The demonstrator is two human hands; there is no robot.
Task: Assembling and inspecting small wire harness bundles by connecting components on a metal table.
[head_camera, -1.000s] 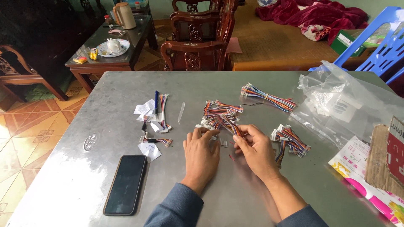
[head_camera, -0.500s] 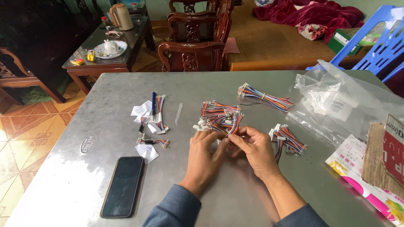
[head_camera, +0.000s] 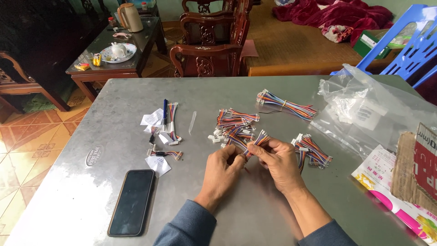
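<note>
Head view, looking down on a grey metal tabletop. A short multicoloured ribbon cable with small white plastic connectors is held between both hands just above the table, near its middle. Its wires are orange, red, blue and black, laid side by side in a flat band. The long axis runs diagonally, from the lower left at the fingertips up to the right, where the free end fans out towards a loose heap of similar multicoloured cables lying just beyond the hands.

The left hand is curled, thumb and forefinger pinched on the lower end of the cable. The right hand is likewise closed, its fingertips gripping the cable just beside those of the left; the exact contact points are hidden by the fingers.

Surroundings: a tied bundle of longer striped cables lies farther back; a third small cluster of cables rests just right of the right hand. To the left lie a blue pen, small white paper slips and a few single cables. A black smartphone, screen dark, lies near the front left edge. A crumpled clear plastic bag and a brown cardboard piece occupy the right side. Nothing lies between the hands and the heap.
</note>
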